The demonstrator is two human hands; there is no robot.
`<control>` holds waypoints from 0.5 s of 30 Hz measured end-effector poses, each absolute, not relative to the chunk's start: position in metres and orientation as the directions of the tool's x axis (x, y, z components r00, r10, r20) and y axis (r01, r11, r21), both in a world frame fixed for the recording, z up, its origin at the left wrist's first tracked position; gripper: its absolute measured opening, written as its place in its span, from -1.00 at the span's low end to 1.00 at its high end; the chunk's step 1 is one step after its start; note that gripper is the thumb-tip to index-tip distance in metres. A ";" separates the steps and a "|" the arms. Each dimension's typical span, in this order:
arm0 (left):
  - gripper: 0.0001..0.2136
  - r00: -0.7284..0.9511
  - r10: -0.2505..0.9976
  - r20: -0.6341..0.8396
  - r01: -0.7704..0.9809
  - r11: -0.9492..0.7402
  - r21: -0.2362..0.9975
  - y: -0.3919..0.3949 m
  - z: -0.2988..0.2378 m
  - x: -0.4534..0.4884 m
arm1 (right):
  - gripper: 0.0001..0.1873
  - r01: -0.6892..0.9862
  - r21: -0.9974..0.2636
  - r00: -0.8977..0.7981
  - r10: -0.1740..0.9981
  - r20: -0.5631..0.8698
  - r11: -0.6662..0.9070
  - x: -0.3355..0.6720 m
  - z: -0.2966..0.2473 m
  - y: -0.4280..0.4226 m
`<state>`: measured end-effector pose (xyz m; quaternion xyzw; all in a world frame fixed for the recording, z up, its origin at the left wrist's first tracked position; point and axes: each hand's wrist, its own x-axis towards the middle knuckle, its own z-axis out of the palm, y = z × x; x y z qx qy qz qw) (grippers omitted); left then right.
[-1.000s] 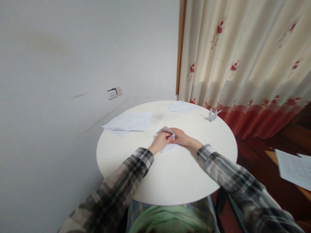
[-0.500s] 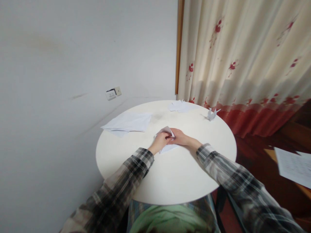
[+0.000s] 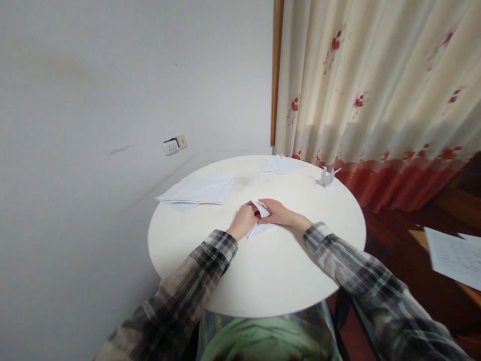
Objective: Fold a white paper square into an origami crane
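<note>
A partly folded white paper (image 3: 260, 229) lies near the middle of the round white table (image 3: 263, 271). My left hand (image 3: 245, 219) rests on its left part with fingers curled and pressed down on it. My right hand (image 3: 276, 212) presses on the paper from the right, its fingers close together on a raised flap. The two hands touch each other over the paper, and much of the sheet is hidden beneath them.
A stack of white sheets (image 3: 198, 190) lies at the table's left edge. Crumpled white paper (image 3: 277, 164) and a small folded paper crane (image 3: 327, 176) sit at the far side. A flowered curtain (image 3: 376, 100) hangs behind. Another printed sheet (image 3: 453, 256) lies at right.
The raised flap of the paper has been pushed lower and flatter under my hands. My left hand shifted slightly to the left over it.
</note>
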<state>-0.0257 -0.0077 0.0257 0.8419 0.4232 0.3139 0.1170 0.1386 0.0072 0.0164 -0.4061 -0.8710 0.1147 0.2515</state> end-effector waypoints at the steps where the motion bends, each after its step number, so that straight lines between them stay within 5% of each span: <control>1: -0.86 0.426 0.795 0.433 0.647 -0.602 0.468 -0.008 0.024 -0.027 | -0.16 0.653 -0.405 -0.547 0.769 0.331 0.639 0.139 0.017 0.008; 8: -0.87 0.394 0.814 0.428 0.679 -0.571 0.461 -0.008 0.022 -0.030 | -0.17 0.642 -0.434 -0.546 0.774 0.320 0.632 0.140 0.019 0.007; 15: -0.85 0.406 0.828 0.387 0.764 -0.539 0.354 -0.006 0.029 -0.034 | -0.51 0.524 -0.485 -0.533 0.714 0.455 0.700 0.135 0.027 -0.005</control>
